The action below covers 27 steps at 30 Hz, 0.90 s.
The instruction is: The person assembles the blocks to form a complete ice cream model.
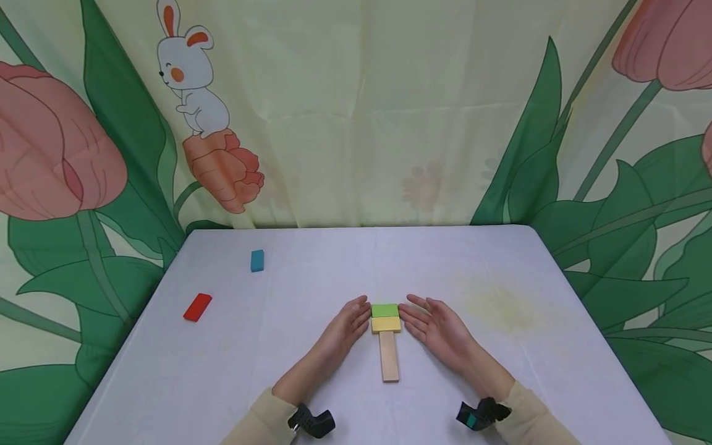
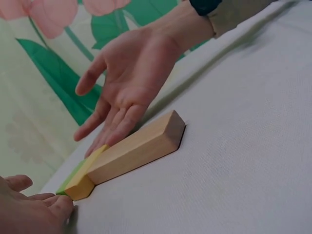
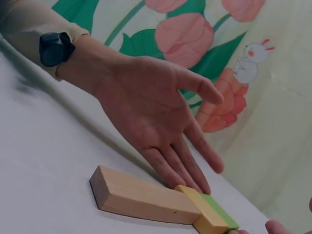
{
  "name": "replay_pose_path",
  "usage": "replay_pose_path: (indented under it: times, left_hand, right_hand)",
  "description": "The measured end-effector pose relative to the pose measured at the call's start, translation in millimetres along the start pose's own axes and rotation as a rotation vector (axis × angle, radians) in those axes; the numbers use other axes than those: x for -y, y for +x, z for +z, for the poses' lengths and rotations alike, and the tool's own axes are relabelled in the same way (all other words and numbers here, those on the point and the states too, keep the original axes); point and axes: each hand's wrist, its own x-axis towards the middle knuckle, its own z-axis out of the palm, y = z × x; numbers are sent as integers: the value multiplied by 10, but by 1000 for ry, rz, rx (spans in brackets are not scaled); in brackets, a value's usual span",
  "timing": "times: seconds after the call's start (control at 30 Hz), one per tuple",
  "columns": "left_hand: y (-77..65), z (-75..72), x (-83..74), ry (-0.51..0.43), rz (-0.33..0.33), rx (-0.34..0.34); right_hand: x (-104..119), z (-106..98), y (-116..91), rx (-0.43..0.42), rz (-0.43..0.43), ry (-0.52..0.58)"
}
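On the white-covered table, a green block (image 1: 385,310) lies against a yellow block (image 1: 386,324), and a plain wooden block (image 1: 389,357) runs from the yellow one toward the person. My left hand (image 1: 343,327) is at the left ends of the green and yellow blocks, fingers nearly straight. Opposite it, my right hand (image 1: 445,334) has its straight fingertips at their right ends, palm facing inward. In the left wrist view the right hand (image 2: 139,73) shows extended fingers beside the blocks. The right wrist view shows the left hand (image 3: 146,107) likewise, thumb spread.
A red block (image 1: 197,307) lies on the left side of the table (image 1: 311,259), and a blue block (image 1: 257,261) farther back. Behind the table hangs a printed curtain (image 1: 361,111) with tulips and a rabbit. Each wrist wears a black camera band.
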Motion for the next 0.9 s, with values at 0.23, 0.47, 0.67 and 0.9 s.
replay_pose_path:
  times: [0.23, 0.47, 0.67, 0.9]
  left_hand:
    - [-51, 9, 1, 11, -2, 22]
    - [-169, -82, 36, 18, 16, 55]
    - [-335, -255, 11, 190, -2, 38]
    - [-585, -700, -162, 421, -44, 46]
  right_hand:
    - [8, -30, -49, 22, 18, -16]
    - [-5, -20, -41, -58, -38, -520]
    - [-74, 22, -76, -154, -229, -1199]
    - [-155, -5, -78, 42, -376, -1565]
